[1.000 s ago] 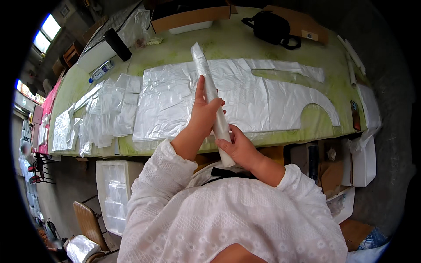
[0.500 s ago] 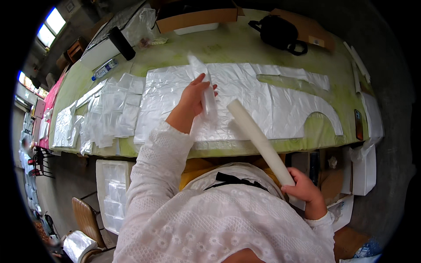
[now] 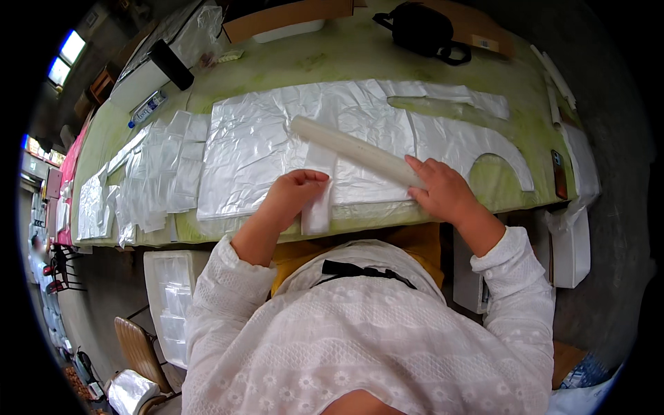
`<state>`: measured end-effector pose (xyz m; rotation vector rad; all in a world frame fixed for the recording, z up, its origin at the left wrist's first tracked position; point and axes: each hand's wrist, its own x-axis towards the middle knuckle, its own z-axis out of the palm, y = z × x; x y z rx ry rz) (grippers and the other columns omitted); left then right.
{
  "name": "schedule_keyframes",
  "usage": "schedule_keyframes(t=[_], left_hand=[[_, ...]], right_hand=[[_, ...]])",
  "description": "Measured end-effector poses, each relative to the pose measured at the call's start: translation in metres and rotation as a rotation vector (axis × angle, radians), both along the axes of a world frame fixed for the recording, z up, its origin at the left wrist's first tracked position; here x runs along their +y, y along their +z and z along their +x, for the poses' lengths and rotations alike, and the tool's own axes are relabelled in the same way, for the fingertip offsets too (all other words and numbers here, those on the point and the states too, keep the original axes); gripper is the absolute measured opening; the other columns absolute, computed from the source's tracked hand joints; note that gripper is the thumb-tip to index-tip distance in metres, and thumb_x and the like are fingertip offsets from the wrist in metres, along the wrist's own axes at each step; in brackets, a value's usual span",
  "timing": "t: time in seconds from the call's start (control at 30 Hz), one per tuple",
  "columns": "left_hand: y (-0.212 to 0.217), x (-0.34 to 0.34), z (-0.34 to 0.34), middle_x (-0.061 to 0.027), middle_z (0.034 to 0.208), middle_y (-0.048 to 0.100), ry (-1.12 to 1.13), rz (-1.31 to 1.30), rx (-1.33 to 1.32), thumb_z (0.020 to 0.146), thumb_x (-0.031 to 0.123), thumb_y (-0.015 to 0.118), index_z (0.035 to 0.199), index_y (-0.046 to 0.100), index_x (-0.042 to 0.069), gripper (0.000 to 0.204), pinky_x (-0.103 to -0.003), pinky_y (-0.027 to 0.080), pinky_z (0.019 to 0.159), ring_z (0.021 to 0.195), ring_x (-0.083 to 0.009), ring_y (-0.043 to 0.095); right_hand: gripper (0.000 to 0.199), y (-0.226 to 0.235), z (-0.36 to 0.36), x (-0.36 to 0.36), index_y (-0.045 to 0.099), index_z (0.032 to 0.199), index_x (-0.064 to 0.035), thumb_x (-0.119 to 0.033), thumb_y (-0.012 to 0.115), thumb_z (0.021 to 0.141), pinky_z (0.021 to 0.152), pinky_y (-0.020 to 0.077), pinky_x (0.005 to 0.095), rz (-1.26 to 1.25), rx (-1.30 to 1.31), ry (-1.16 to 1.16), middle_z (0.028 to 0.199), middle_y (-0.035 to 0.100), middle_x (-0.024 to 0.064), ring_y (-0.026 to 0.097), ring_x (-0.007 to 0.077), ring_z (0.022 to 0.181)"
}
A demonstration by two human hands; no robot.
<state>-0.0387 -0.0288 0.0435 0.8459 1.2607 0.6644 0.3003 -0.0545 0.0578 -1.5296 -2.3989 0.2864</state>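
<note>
A crinkled white plastic apron [image 3: 256,138] lies spread on the table, its curved cut-outs and straps toward the right. Across its middle runs a narrow folded strip of translucent plastic [image 3: 317,216], hanging over the near side. My left hand [image 3: 287,197] is closed at this strip, with thumb and fingertips pinched on its edge. My right hand [image 3: 446,188] grips the near right end of a long whitish tube [image 3: 356,149]. The tube slants over the apron and the strip, its far end pointing up and left; whether it touches the plastic I cannot tell.
Stacked small plastic packets [image 3: 155,173] cover the table's left part. Behind them are a water bottle [image 3: 147,109] and a black cylinder [image 3: 171,64]. A black bag [image 3: 415,34] and cardboard box [image 3: 290,19] stand at the back. A phone [image 3: 559,174] lies near the right edge.
My right hand has brought the tube up from beside my waist to over the apron. My left hand has come nearer and now pinches the strip, which lies flatter on the apron.
</note>
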Motion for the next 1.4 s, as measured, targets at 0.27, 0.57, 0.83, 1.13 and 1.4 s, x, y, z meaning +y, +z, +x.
schedule_keyframes(t=[0.27,0.57,0.83,1.13,1.4], left_hand=[[0.005,-0.069,0.004,-0.0081,0.115,0.067,-0.139,-0.218,-0.266,0.102,0.014,0.064,0.136,0.061,0.005,0.036,-0.032,0.06,0.084,0.105,-0.0198,0.068],[0.022,-0.063,-0.035,-0.0084,0.11,0.066,-0.562,0.363,0.297,0.101,0.024,0.067,0.144,0.058,0.013,0.045,-0.035,0.056,0.081,0.096,-0.018,0.067],[-0.004,0.005,0.0,-0.0125,0.154,0.05,-0.607,1.147,0.75,0.091,0.003,0.055,0.144,0.056,0.01,0.053,-0.051,0.029,0.121,0.147,-0.0343,0.04],[-0.004,-0.006,-0.01,-0.0109,0.153,0.052,-0.709,1.112,0.629,0.083,0.008,0.062,0.145,0.054,0.009,0.063,-0.056,0.025,0.123,0.146,-0.0323,0.043],[-0.026,-0.018,0.002,-0.0063,0.13,0.07,-0.455,1.135,0.666,0.097,0.017,0.062,0.123,0.07,0.008,0.028,-0.052,0.037,0.116,0.131,-0.0297,0.058]], right_hand=[[0.066,-0.008,0.009,0.036,0.053,0.147,-0.0145,-0.028,0.071,0.085,0.09,0.0548,0.0455,0.001,-0.055,-0.212,0.111,0.063,0.0159,0.065,0.0374,0.102],[0.066,-0.017,-0.043,-0.03,0.057,0.143,-0.0153,-0.02,0.075,0.08,0.118,0.0293,0.0579,0.289,0.075,0.159,0.143,0.052,0.0091,0.041,0.0353,0.14],[0.06,-0.036,-0.091,-0.032,0.065,0.132,-0.0188,-0.01,0.077,0.073,0.116,0.0314,0.0585,0.249,0.225,0.338,0.143,0.052,0.0076,0.043,0.037,0.139],[0.043,-0.03,-0.095,-0.028,0.071,0.118,-0.0189,-0.007,0.073,0.077,0.112,0.0367,0.0575,0.257,0.45,0.372,0.121,0.067,0.0029,0.055,0.0371,0.126],[0.022,-0.029,-0.102,0.003,0.074,0.107,-0.0102,-0.013,0.071,0.086,0.087,0.0506,0.0446,0.127,0.514,0.252,0.104,0.074,0.009,0.066,0.0325,0.098]])
